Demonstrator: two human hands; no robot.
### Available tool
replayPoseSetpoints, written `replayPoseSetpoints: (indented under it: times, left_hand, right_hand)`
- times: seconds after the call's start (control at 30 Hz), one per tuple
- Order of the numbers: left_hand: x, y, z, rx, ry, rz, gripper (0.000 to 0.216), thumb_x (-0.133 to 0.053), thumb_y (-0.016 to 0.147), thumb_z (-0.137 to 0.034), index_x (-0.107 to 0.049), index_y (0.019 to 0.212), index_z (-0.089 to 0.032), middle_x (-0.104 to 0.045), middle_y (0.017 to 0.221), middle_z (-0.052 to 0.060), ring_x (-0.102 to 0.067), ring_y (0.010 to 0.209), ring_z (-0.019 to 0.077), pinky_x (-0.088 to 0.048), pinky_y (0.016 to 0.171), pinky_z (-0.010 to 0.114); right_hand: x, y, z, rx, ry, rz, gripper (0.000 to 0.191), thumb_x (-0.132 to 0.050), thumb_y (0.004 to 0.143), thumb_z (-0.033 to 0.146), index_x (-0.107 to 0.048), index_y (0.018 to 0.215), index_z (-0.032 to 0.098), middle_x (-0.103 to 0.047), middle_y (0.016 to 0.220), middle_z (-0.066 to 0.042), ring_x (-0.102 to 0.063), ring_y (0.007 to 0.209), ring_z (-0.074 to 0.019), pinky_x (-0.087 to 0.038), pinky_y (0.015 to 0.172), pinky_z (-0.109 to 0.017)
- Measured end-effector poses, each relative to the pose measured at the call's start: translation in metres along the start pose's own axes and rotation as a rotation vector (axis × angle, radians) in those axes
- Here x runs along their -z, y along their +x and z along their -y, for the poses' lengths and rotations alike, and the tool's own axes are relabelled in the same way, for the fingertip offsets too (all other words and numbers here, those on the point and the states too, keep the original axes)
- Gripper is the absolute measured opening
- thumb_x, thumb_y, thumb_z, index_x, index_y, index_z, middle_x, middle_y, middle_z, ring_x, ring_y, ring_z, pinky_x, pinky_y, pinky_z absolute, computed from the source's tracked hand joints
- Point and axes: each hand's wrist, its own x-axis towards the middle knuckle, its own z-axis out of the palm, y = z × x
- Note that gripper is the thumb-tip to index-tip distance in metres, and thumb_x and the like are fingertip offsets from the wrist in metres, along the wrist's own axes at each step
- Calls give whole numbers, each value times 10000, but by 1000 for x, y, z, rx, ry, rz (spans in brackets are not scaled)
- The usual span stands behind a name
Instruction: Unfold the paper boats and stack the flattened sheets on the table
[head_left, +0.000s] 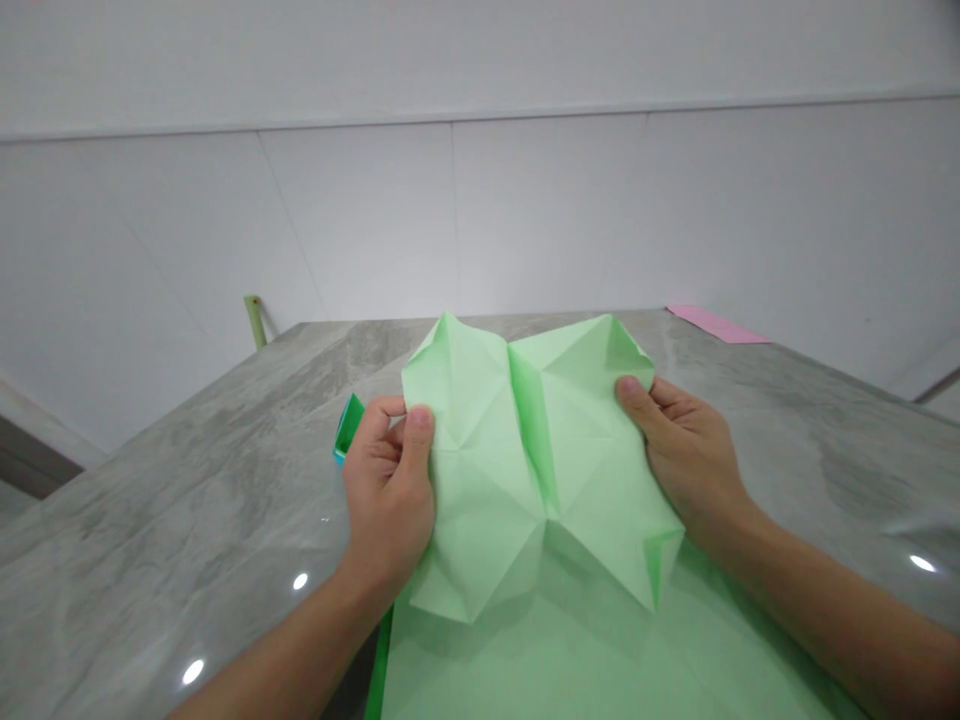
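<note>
Grey marbled table (202, 500) before white panelled wall (390, 220)
Left hand (388, 490) and right hand (688, 445) pinch 1 creased green sheet (484, 480).

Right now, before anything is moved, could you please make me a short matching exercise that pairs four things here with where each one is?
Things
1. Creased green paper
2. Pink sheet
3. Flat green sheet
4. Small green-and-blue item

Places
A. Below the held paper, at the bottom of the picture
B. Just outside the left hand, partly hidden by it
C. Gripped between that hand's fingers and those of the right hand
D. At the far edge of the table, on the right

Pairs: 1-C, 2-D, 3-A, 4-B
</note>
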Motion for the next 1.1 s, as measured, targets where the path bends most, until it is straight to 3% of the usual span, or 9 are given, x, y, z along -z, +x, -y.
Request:
replayPoseSetpoints:
  times: [0.33,0.47,0.6,0.7,0.8,0.9,0.97,1.03,1.1]
  left_hand:
    - [17,27,-10,41,103,-182,309,-691,796,-502,-559,827,-225,-500,534,-83,-433,416,94,-336,400,186]
    - [25,27,-22,34,395,-161,279,-633,835,-492,-603,826,-216,-547,532,-56,-455,424,114,-318,404,205]
    - [34,6,-30,-4,703,-76,292,-558,871,-485,-584,771,-212,-593,557,-16,-499,463,140,-333,442,224]
    - [41,-18,-28,116,748,5,390,-544,854,-564,-566,997,-202,-627,620,-10,-529,434,167,-385,439,256]
    - [52,-41,-27,152,852,142,759,-541,846,-622,-312,1395,-150,-656,751,10,-592,457,210,-476,469,327]
    - [62,-65,-31,-73,1163,287,711,-545,862,-572,-364,1423,-174,-669,1045,151,-716,751,324,-571,605,449]
    - [62,-83,-30,-398,1331,354,545,-564,878,-454,-494,1357,-203,-600,1281,218,-685,1031,388,-584,769,507]
    - [55,-101,-22,-770,1317,556,514,-559,902,-324,-487,1400,-221,-571,1388,195,-620,1193,366,-565,899,469]
    - [44,-117,-7,-1020,1239,850,527,-537,934,-309,-449,1453,-275,-579,1424,120,-585,1255,338,-547,948,442]
  right_hand:
    - [20,30,8,4,-87,-77,252,-774,688,439,-729,791,213,-656,514,9,-515,346,-146,-393,326,-255]
    - [38,39,20,43,-296,-48,293,-745,698,459,-738,831,198,-639,484,18,-537,345,-160,-392,318,-247]
    - [60,25,24,-86,-492,21,390,-732,668,543,-735,812,180,-650,479,-10,-538,332,-178,-369,309,-254]
    - [79,4,13,-125,-636,95,419,-681,681,609,-709,746,196,-663,507,-23,-561,380,-197,-385,359,-275]
    - [94,-12,-5,86,-914,161,389,-580,797,558,-632,612,221,-629,502,-11,-569,468,-194,-386,455,-280]
    - [100,-20,-19,195,-1094,221,362,-496,866,480,-614,632,230,-688,612,-41,-622,594,-227,-420,579,-316]
    - [98,-23,-23,187,-1149,234,328,-484,874,439,-638,680,223,-713,666,-65,-646,652,-250,-427,621,-330]
    - [95,-24,-23,166,-1201,255,302,-490,873,394,-662,703,213,-720,681,-75,-662,683,-256,-429,630,-324]
    - [92,-23,-21,144,-1293,299,303,-480,885,351,-681,713,205,-725,693,-77,-675,698,-248,-435,628,-311]
